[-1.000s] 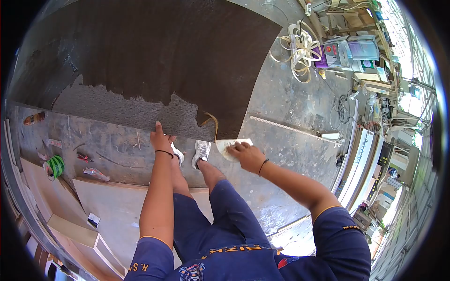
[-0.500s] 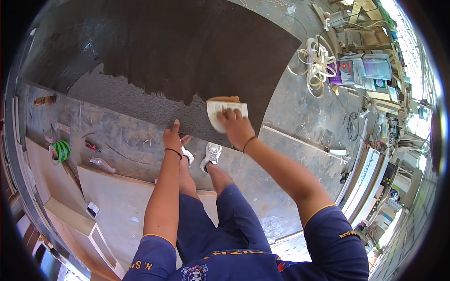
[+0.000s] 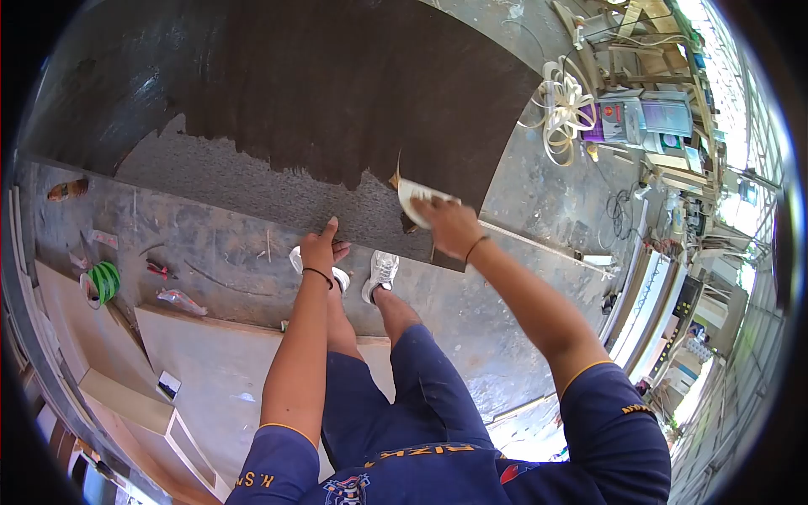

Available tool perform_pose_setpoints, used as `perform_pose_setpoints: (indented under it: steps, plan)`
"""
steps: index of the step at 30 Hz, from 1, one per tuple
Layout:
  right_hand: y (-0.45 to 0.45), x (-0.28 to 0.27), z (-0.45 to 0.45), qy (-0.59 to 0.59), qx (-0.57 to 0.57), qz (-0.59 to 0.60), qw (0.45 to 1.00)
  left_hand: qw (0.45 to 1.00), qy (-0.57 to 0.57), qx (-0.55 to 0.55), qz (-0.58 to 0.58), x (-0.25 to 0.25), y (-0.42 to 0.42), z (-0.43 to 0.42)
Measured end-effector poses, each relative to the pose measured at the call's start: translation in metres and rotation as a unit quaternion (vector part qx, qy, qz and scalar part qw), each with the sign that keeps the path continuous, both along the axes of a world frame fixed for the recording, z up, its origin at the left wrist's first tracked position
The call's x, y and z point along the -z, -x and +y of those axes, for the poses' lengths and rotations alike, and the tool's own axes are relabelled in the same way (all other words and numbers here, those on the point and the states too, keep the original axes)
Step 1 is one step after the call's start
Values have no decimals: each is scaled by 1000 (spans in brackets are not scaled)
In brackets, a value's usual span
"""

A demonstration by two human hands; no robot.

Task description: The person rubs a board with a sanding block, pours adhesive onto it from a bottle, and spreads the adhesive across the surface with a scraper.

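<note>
A large dark brown board [image 3: 337, 93] spans the top of the view, with a greyer, rough-looking strip [image 3: 244, 185] along its near side. My right hand [image 3: 450, 225] is closed on a cream-coloured flat spreader [image 3: 412, 192]. The spreader is tilted against the board near its right end, with amber-brown material at its far edge. At the board's near edge, my left hand [image 3: 320, 249] grips with its thumb on the top face; its other fingers are partly hidden around the edge.
White shoes [image 3: 383, 271] stand below the board's edge. A green tape roll [image 3: 103, 282], red-handled pliers [image 3: 157, 268] and a bottle [image 3: 67, 190] lie at left. A pale panel [image 3: 227, 345] and a phone [image 3: 169, 385] are nearer. Coiled pale strips [image 3: 566, 109] and tins [image 3: 623, 122] sit right.
My right hand and the spreader have moved right, and the spreader has turned to a steeper angle. My left hand has shifted slightly right along the edge.
</note>
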State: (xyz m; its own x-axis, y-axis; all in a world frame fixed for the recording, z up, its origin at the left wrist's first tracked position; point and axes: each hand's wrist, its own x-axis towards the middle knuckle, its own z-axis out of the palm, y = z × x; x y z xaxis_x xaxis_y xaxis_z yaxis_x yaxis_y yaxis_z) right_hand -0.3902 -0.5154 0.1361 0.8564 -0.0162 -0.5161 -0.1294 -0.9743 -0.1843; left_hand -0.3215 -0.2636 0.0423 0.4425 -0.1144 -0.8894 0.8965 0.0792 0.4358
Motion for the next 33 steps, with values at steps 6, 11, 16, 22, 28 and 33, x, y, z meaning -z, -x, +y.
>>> perform_pose_setpoints:
  steps: [6, 11, 16, 22, 28, 33]
  plan:
    - [77, -2, 50, -29, 23, 1, 999, 1000, 7, 18, 5, 2, -1, 2]
    - [98, -29, 93, -101, 54, 70, 991, 1000, 20, 20, 0, -3, -3, 3]
    - [-2, -106, 92, -161, 111, 17, 981, 997, 64, 39, 23, -19, -11, 11]
    - [-72, -15, 55, 35, 48, -134, 989, 998, 48, 35, 10, -32, -27, 34]
    - [-54, -35, 74, 11, 35, -31, 999, 998, -20, -25, -46, -34, -81, 79]
    - [-108, -18, 16, -1, 75, -51, 996, 998, -15, -42, -49, -23, -82, 80]
